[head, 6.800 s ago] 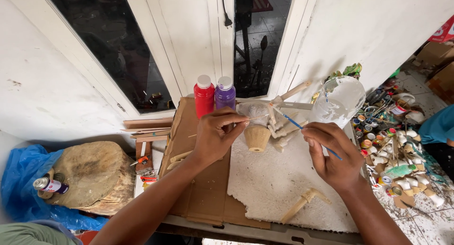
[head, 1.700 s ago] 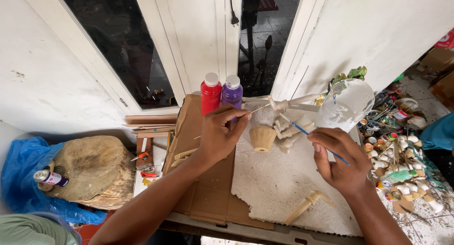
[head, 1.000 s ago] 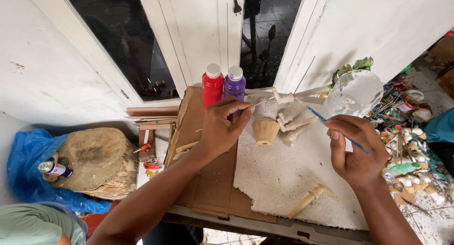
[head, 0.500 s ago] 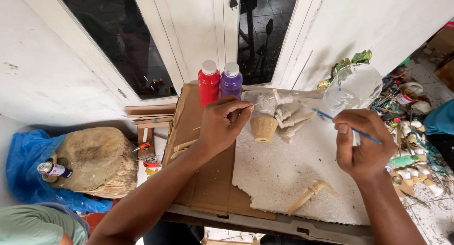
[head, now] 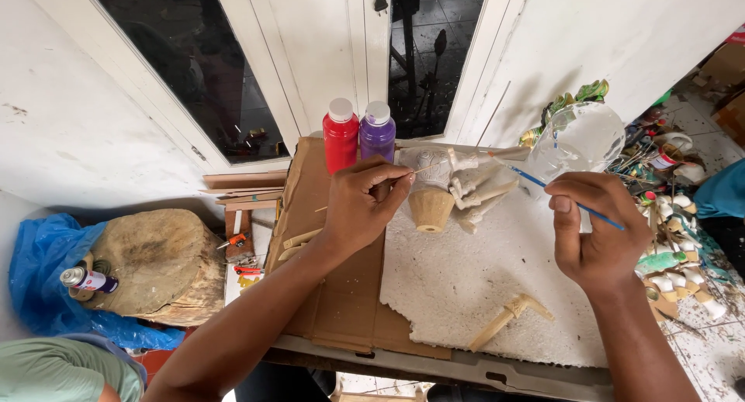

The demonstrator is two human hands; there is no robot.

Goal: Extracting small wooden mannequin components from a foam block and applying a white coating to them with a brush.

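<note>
Setting: white wall and dark window panes behind a counter (head: 497,375) carrying a white foam sheet (head: 473,285) and flattened cardboard (head: 345,309).
Carved figure: small unpainted wooden figure (head: 434,188) with a cone-shaped base, propped at the far edge of the foam sheet, just in front of the red paint bottle (head: 341,136) and purple paint bottle (head: 377,131).
Handling: looks light and stiff, with thin carved limbs likely to snap; the cone base or its thin stick seems the safest hold.
Left hand (head: 361,208): grip pinched closed on the thin stick (head: 423,169) that runs to the figure.
Right hand (head: 594,231): grip curled around a blue-handled paintbrush (head: 578,204), bristles raised off the figure, near a clear plastic container (head: 578,138).
Nearby: loose wooden piece (head: 508,320) on the foam; wood stump (head: 159,266) on blue plastic (head: 43,282) with a spray can (head: 87,278).
</note>
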